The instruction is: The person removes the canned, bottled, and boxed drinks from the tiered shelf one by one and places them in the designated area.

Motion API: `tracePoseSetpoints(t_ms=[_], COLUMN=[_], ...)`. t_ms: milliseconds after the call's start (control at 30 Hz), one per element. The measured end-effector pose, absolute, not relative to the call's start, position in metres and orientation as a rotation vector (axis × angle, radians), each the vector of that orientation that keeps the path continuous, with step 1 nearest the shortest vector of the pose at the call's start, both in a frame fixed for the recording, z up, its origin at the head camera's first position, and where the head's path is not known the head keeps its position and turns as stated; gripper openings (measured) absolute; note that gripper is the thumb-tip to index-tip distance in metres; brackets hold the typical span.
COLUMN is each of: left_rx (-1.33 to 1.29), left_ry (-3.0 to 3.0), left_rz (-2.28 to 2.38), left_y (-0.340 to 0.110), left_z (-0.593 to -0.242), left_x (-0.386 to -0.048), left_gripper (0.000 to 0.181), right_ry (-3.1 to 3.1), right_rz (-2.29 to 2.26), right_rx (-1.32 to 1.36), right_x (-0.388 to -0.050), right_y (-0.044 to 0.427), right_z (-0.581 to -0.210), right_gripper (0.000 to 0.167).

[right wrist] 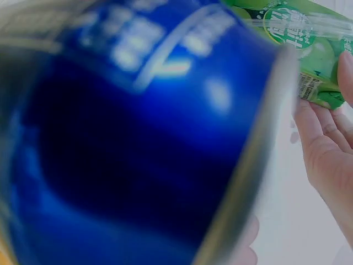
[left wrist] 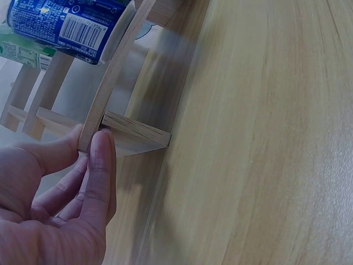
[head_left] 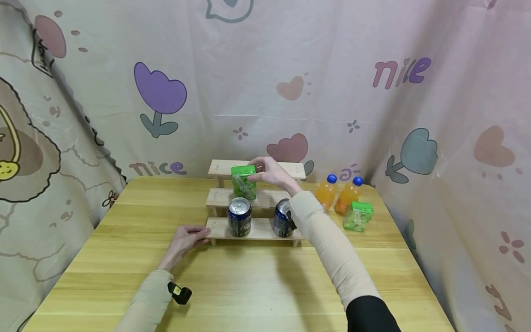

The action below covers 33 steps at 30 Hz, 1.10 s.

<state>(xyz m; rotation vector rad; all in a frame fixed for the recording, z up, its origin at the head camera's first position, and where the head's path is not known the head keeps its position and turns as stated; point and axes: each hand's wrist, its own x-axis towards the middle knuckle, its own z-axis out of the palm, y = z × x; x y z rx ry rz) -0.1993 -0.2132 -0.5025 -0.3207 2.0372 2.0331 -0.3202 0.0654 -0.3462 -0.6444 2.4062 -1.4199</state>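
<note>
A three-step wooden shelf (head_left: 264, 227) stands on the table. My left hand (head_left: 187, 242) pinches the left end of its lowest board, thumb above and fingers below, as the left wrist view shows. On the middle step is a green drink carton (head_left: 244, 183), held at its upper right by my right hand (head_left: 271, 172). Whether the carton rests fully on the board cannot be seen. Two dark blue cans stand upright on the lowest board: the left can (head_left: 239, 217) and the right can (head_left: 281, 221), partly covered by my right sleeve. A can (right wrist: 138, 138) fills the right wrist view.
Right of the shelf stand two orange juice bottles (head_left: 326, 191) with blue caps and another green carton (head_left: 358, 216). A patterned curtain (head_left: 249, 92) hangs behind the wooden table (head_left: 232, 295). The top board (head_left: 221, 168) lies just behind the held carton.
</note>
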Motion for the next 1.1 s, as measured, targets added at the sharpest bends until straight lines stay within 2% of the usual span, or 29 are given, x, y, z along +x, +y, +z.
tracePoseSetpoints(t_ms=[533,1100], left_rx=[-0.298,-0.343], left_ry=[2.024,1.997], left_rz=[2.054,2.072], left_y=[-0.215,-0.213], left_z=[-0.504,-0.503], left_x=[-0.202,-0.201], left_gripper=[0.047,0.047], right_ry=[2.458,2.507], right_rz=[-1.546,-1.711], right_rx=[-0.627,-0.574], right_x=[-0.312,-0.299], right_y=[0.076,0.12], right_z=[-0.329,-0.307], right_gripper=[0.042,0.042])
